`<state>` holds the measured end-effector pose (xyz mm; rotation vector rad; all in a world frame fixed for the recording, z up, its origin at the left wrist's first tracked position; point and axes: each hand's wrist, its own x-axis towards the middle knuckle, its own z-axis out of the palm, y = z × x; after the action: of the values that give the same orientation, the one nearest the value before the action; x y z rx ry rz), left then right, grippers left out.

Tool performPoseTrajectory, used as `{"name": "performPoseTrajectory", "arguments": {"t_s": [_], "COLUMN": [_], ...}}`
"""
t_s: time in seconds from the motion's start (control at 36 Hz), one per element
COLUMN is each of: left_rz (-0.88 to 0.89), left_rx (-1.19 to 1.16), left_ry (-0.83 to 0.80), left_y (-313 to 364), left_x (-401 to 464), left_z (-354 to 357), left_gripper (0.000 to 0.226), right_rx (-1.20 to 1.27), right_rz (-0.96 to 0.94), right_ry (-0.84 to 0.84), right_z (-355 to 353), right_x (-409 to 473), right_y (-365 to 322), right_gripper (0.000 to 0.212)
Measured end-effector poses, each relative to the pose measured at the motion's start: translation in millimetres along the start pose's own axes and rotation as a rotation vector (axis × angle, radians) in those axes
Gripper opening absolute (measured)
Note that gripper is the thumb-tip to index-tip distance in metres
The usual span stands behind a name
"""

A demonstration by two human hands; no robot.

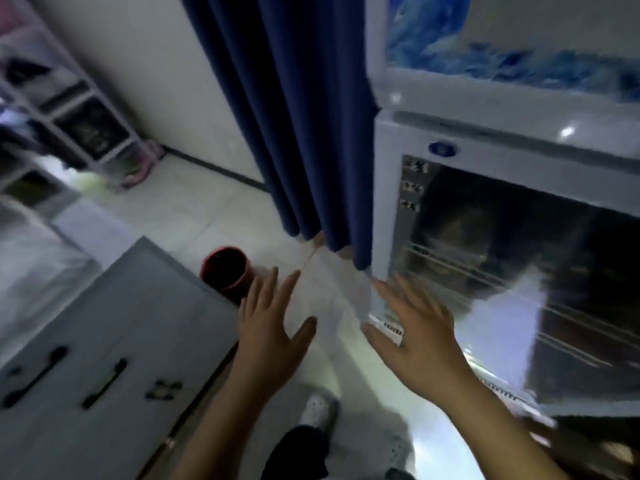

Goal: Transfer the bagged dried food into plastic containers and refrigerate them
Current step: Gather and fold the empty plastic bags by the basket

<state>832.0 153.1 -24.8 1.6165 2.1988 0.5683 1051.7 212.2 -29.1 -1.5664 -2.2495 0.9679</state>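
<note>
A white glass-door fridge stands at the right, its dark glass door showing wire shelves inside. My right hand is spread with straight fingers at the lower left corner of the fridge door; I cannot tell whether it touches. My left hand hangs open over the floor to the left of it, empty. No bag of dried food and no plastic container is visible. The picture is blurred.
A dark blue curtain hangs left of the fridge. A red bucket stands on the pale tiled floor beside a grey cabinet with black handles. White shelving stands at the far left. My shoe is below.
</note>
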Motion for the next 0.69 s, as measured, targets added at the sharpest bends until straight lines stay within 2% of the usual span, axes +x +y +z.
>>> {"name": "performPoseTrajectory", "arguments": {"t_s": [0.14,0.39,0.56,0.69], "left_rz": [-0.298,-0.639,-0.727,-0.705], "left_rx": [0.008,-0.027,-0.07,-0.136], "left_ry": [0.049,0.178,0.245,0.34], "left_y": [-47,-144,-221,-294], "left_x": [-67,-147,-188,-205], "left_z": [-21,-77,-118,-150], "left_gripper": [0.071,0.079,0.079,0.078], "right_rx": [-0.07,-0.181,-0.111,-0.072], "right_rz": [-0.179,-0.394,-0.429,-0.454], "right_ry": [-0.315,-0.483,-0.53,-0.493], "right_z": [53,118,171,208], "right_x": [15,22,16,21], "right_y": [-50,-173,-240,-294], "right_gripper": [0.067,0.069,0.068,0.059]}}
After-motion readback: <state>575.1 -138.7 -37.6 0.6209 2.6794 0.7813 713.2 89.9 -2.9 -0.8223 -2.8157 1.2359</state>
